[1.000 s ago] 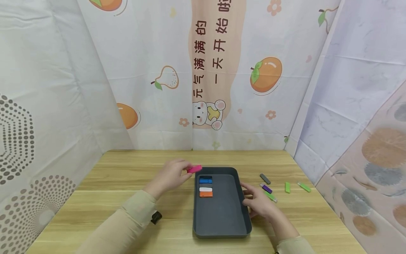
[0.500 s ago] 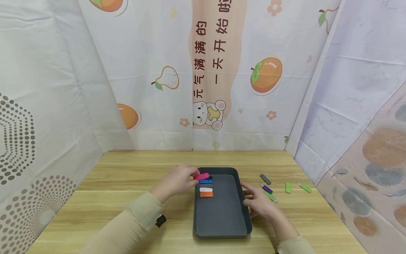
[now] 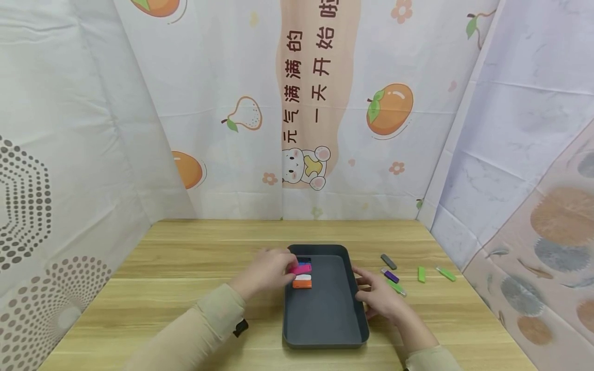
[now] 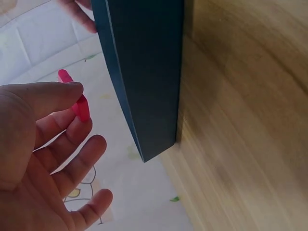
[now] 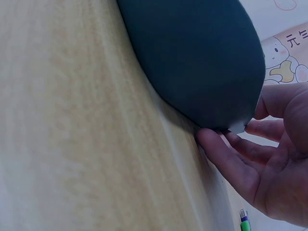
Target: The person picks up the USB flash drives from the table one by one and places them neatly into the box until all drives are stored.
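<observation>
My left hand (image 3: 269, 270) pinches a pink USB flash drive (image 3: 302, 268) between thumb and fingers, above the left side of a dark grey tray (image 3: 325, 317). In the left wrist view the pink drive (image 4: 83, 109) sticks out past the thumb, and the other fingers are spread. Under and around it in the tray lies a column of drives: a dark one (image 3: 303, 259) at the back, a mostly covered blue one, a white one (image 3: 303, 277) and an orange one (image 3: 302, 284). My right hand (image 3: 379, 294) rests with its fingers against the tray's right outer wall.
Right of the tray, loose on the wooden table (image 3: 195, 257), lie a grey drive (image 3: 388, 262), a purple one (image 3: 390, 275), a green one (image 3: 396, 287) partly behind the right hand, and two more green ones farther right. Printed curtains (image 3: 223, 170) hang around the table.
The left hand has carried the pink flash drive from beyond the tray's back left corner to the right and nearer, over the column of drives. The right hand and tray have stayed put.
</observation>
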The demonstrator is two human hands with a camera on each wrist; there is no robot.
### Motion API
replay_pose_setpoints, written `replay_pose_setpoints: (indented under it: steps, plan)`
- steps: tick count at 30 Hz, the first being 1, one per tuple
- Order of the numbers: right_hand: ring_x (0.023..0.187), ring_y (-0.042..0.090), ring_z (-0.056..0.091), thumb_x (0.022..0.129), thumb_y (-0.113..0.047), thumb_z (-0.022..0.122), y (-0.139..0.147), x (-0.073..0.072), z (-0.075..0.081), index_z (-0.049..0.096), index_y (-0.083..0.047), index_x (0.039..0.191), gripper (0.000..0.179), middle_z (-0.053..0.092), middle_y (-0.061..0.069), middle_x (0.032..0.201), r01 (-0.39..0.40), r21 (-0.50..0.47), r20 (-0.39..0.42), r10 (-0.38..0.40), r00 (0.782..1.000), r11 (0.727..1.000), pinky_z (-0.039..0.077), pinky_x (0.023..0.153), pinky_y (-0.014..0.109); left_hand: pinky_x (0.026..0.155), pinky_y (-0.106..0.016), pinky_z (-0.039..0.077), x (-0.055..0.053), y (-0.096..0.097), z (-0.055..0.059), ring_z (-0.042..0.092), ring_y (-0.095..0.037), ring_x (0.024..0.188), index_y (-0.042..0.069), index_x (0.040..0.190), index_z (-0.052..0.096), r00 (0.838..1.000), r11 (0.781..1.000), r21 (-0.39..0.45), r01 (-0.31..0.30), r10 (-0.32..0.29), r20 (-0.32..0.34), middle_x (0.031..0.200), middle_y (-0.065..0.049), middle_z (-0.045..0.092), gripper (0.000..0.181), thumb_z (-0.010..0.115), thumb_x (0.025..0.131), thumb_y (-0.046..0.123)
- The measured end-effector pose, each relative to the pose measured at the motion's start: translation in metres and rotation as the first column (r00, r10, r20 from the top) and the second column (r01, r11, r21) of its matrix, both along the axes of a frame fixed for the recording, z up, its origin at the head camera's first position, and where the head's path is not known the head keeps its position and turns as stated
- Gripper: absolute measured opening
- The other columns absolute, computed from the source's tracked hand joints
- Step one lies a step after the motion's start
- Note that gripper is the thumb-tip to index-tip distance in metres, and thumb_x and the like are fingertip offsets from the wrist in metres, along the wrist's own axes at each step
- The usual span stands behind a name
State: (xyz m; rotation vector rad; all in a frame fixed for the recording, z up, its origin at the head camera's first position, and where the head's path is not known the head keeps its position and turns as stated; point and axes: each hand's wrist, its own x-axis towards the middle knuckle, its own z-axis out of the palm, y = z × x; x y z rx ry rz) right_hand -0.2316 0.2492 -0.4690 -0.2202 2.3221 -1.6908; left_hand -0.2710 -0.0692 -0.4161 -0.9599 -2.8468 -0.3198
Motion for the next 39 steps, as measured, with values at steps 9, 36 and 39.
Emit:
replay_pose_setpoints:
  steps: [9, 36, 39]
  plan:
    - [0.120, 0.047, 0.056, 0.088, 0.003, 0.060, 0.000, 0.001, 0.000, 0.034, -0.005, 0.158, 0.076, 0.045, 0.034, 0.143, 0.014, 0.008, 0.003, -0.014, 1.000, 1.000, 0.061, 0.061, 0.051, 0.091, -0.053, 0.047, 0.003, 0.009, -0.008, 0.054, -0.008, 0.079, 0.023, 0.094, 0.074, 0.999, 0.997, -0.074, 0.013, -0.010, 0.039, 0.086, 0.014, 0.059, 0.009, 0.079, 0.089, 0.029]
    - [0.116, 0.044, 0.059, 0.087, 0.004, 0.059, -0.001, 0.001, 0.002, 0.035, -0.005, 0.158, 0.076, 0.047, 0.034, 0.141, 0.010, 0.024, -0.011, -0.010, 1.000, 1.000, 0.061, 0.059, 0.051, 0.094, -0.047, 0.038, 0.009, 0.016, -0.026, 0.052, -0.013, 0.091, 0.026, 0.084, 0.077, 1.000, 0.994, -0.109, 0.014, -0.016, -0.017, 0.082, 0.015, 0.065, 0.008, 0.084, 0.083, 0.028]
    - [0.116, 0.045, 0.059, 0.087, 0.004, 0.059, -0.001, 0.001, 0.002, 0.034, -0.005, 0.158, 0.076, 0.046, 0.034, 0.141, 0.006, 0.021, -0.010, -0.006, 1.000, 1.000, 0.061, 0.060, 0.051, 0.092, -0.046, 0.038, 0.010, 0.017, -0.028, 0.052, -0.013, 0.090, 0.026, 0.082, 0.076, 0.999, 0.993, -0.115, 0.013, -0.017, -0.030, 0.082, 0.015, 0.065, 0.008, 0.084, 0.083, 0.027]
